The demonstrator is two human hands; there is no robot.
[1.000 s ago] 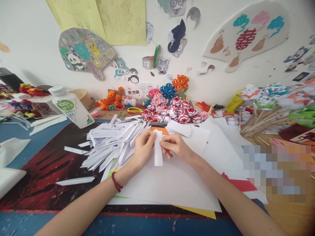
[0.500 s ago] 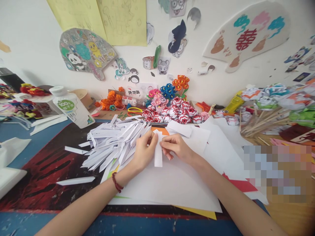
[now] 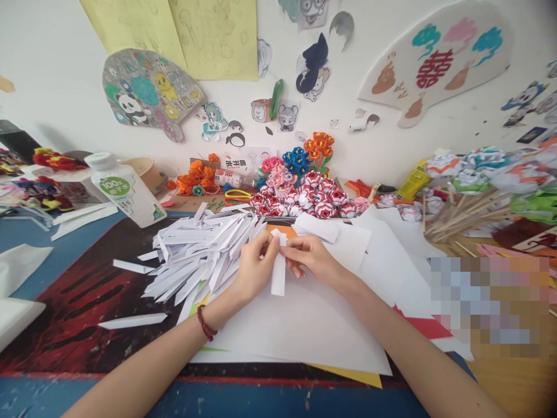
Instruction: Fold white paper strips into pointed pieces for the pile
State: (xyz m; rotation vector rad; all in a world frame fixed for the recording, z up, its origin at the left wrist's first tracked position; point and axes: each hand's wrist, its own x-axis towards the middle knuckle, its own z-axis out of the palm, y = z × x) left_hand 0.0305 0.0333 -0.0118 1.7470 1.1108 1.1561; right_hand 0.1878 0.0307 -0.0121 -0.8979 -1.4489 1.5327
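Between my two hands stands a white paper strip (image 3: 278, 277), its top corner folded to a slant. My left hand (image 3: 257, 258) pinches the strip's left edge between thumb and fingers. From the other side, the thumb and forefinger of my right hand (image 3: 311, 255) press on its upper part near the fold. Both hands are just above a large white paper sheet (image 3: 300, 331). Close to my left hand lies a heap of folded white paper strips (image 3: 195, 249). Two loose strips, including a folded strip (image 3: 133, 320), rest on the dark mat.
A white bottle (image 3: 126, 188) stands at the back left. Red-and-white flowers (image 3: 304, 200) and other coloured flowers line the wall. Wooden sticks (image 3: 452, 217) with paper flowers lie at the right. More white sheets (image 3: 400, 244) spread beside my right forearm.
My right fingers have shifted slightly left and up, farther over the strip's upper part. My left hand keeps its pinch. The view has moved very slightly.
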